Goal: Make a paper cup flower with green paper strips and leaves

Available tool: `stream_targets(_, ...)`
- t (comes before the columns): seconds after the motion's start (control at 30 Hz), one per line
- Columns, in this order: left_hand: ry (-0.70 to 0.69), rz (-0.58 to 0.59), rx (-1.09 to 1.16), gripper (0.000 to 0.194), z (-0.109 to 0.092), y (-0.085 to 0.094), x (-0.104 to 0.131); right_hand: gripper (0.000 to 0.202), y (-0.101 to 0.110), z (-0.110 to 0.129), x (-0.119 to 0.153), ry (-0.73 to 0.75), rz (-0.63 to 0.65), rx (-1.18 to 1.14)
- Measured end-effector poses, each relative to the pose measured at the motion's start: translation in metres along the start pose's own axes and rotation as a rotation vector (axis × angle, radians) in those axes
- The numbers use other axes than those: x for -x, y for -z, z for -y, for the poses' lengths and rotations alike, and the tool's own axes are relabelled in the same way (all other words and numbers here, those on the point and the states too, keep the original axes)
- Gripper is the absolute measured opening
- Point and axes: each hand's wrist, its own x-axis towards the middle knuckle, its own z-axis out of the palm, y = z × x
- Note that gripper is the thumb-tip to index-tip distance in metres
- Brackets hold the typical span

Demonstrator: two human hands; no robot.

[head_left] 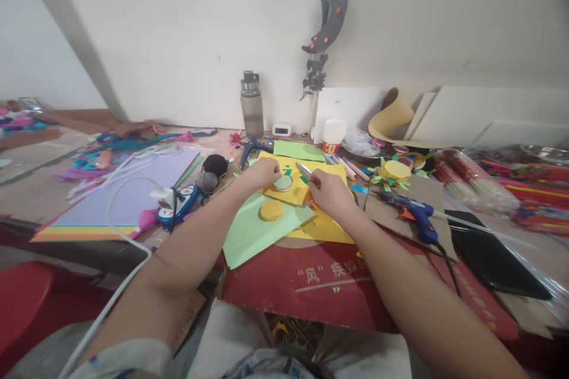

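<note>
Red board: pale “风” 疾如; other characters, right, blurred

bottle, upright | white clock (near it) | dark ornament, hanging, with pink dots

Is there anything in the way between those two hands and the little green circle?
Nothing visible stands in the way. The left hand is right by the green circle. The right hand holds a slim silvery tool, with only flat yellow paper and a green scrap between it and the circle.
</note>
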Motion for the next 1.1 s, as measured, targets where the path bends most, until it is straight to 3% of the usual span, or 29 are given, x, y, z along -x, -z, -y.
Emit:
stream_targets(0.17,-0.041,-0.312,-0.065,0.012,-0.013,0.007,0.007,0.005,0.001,0.001,-0.002,0.016,-0.092,-0.231)
stream_targets(0.3,-0.199,-0.408,0.018,0.008,-0.019,0.004,0.011,0.004,-0.004,0.005,-0.002,-0.074,0.021,-0.545)
stream_targets(0.43,-0.304,-0.4,0.215,0.003,-0.022,-0.003,0.011,0.006,-0.008,0.004,-0.003,-0.056,-0.01,-0.677)
stream_targets(0.47,-0.303,-0.389,0.269,0.008,-0.023,-0.004,0.011,0.007,-0.009,0.003,-0.003,-0.033,-0.037,-0.681)
stream_targets(0.73,-0.181,-0.382,0.57,0.014,-0.033,0.0,0.013,0.01,-0.007,-0.001,-0.007,0.074,-0.101,-0.563)
stream_targets(0.87,-0.19,-0.426,0.483,0.011,-0.027,0.004,0.015,0.004,-0.005,-0.004,-0.009,0.102,-0.161,-0.403)
stream_targets(0.97,-0.215,-0.464,0.409,0.01,-0.023,0.007,0.016,0.006,-0.004,-0.005,-0.009,0.051,-0.129,-0.325)
stream_targets(1.1,-0.076,-0.439,0.451,0.019,-0.026,0.01,0.014,0.004,0.0,0.001,-0.004,-0.027,-0.024,-0.375)
